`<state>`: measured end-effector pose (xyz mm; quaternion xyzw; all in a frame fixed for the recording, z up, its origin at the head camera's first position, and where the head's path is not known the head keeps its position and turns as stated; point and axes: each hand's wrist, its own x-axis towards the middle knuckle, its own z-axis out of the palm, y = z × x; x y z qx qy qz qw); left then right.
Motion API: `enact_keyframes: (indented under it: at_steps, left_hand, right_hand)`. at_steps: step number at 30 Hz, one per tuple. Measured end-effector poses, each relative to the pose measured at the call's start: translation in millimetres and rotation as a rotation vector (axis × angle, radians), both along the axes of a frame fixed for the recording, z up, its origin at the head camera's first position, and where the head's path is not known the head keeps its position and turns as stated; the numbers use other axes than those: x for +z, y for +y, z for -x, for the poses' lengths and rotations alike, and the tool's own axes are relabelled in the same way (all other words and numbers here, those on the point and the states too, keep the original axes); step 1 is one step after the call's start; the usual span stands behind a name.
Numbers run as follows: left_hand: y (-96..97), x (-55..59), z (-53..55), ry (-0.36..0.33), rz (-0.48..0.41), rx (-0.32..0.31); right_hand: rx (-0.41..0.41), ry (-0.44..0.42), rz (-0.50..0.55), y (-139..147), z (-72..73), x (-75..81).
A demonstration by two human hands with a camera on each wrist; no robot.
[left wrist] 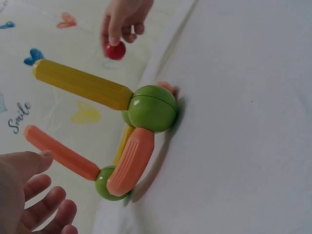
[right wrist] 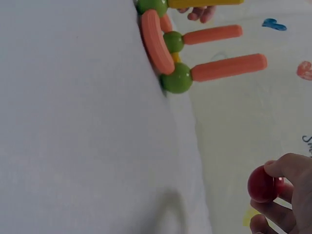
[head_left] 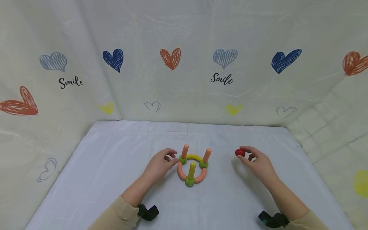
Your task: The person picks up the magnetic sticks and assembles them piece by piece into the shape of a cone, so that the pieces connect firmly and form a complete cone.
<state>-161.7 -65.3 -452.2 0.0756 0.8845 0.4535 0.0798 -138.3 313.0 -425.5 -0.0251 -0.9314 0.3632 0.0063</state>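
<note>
My right hand [head_left: 260, 164] pinches a red ball [head_left: 240, 152] between thumb and fingers, raised above the table to the right. The ball [right wrist: 264, 184] also shows in the right wrist view. At the table's middle stands a toy ring built of green balls [head_left: 189, 181] and curved rods [head_left: 181, 171], two peach and one yellow. An upright yellow rod [head_left: 192, 170] rises from the front ball, and peach rods [head_left: 207, 155] rise from the other two. Beside the ring's left side is my left hand [head_left: 161, 164], its fingers loosely bent and holding nothing.
A white cloth [head_left: 115, 179] covers the table. Behind it and at both sides hangs a pale curtain [head_left: 195, 28] printed with hearts and "Smile". Each wrist carries a black camera mount, one of them by the left sleeve [head_left: 119, 212].
</note>
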Motion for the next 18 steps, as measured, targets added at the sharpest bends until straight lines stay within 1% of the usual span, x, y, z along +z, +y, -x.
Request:
enact_keyframes:
  at_steps: [6,10,15,18]
  left_hand:
    - [1.5,4.4,2.8,0.076,-0.033,0.002]
    - [4.7,6.3,5.0,0.110,-0.064,0.008]
    - [10.7,8.4,7.7,0.135,-0.096,0.000]
    - [12.8,10.9,8.0,0.136,-0.101,0.008]
  right_hand:
    - [0.036,0.048,0.040,-26.2,0.1,11.6]
    - [0.047,0.072,0.070,-42.1,-0.5,18.1]
    - [0.071,0.116,0.094,-58.9,-3.5,25.0]
    - [0.089,0.141,0.119,-69.6,-4.6,30.0]
